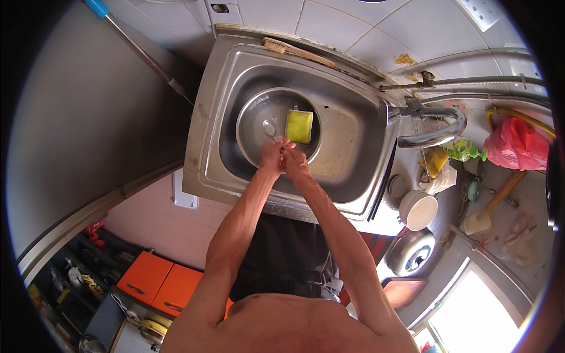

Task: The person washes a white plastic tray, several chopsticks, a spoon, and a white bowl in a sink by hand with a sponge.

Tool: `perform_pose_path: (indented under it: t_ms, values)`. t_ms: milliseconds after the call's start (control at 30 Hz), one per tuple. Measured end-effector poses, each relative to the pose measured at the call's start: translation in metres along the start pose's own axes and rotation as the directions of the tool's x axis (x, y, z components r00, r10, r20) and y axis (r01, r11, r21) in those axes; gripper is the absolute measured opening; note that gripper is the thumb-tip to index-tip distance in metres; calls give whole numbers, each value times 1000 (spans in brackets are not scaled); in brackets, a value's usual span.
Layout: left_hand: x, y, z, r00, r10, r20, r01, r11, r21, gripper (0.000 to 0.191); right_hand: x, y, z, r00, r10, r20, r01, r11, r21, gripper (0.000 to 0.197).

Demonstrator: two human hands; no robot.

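Note:
My left hand (271,155) and my right hand (296,163) meet over the near rim of a round stainless steel basin (240,143). What looks like a metal spoon (269,128) points away from me, its bowl over the basin. Its handle runs back between my fingers, which hide most of it. Just beyond my right hand, a yellow sponge cloth (299,126) with a pale edge and a small tag lies in the basin. The basin stands in the left part of a stainless steel sink (344,154).
A wooden-handled brush (300,51) lies along the sink's back ledge. The curved faucet (441,128) extends at the right, near black chopsticks (383,181), a white bowl (418,210) and a metal lid (410,252). A large grey panel (101,110) borders the left side.

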State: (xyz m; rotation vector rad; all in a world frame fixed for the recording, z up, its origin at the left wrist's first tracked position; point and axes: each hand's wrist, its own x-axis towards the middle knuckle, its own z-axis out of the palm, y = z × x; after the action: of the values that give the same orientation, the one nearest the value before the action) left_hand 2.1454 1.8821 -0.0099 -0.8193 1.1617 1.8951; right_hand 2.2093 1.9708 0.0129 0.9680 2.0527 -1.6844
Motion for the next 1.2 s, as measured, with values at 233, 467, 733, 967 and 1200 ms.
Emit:
perform_pose_path:
  t_ms: [233,467,733,967,1200]
  values:
    - [26,33,6,976,164,-142,-127,963,237,26,-14,-15,10,975,184,123,-212,937,278,26]
    - [35,35,0,968,226,-105,-109,763,638,47,0,-14,4,972,235,22,-229,914,334,26]
    - [23,32,14,972,214,102,-221,973,63,33,12,-15,-1,955,278,103,-297,911,288,27]
    - [61,51,-16,976,212,-49,-166,868,469,28,-4,-32,30,928,253,273,-361,792,492,25]
    - [56,50,-24,966,231,120,-255,746,615,36,2,-35,18,936,310,165,-351,830,433,18]
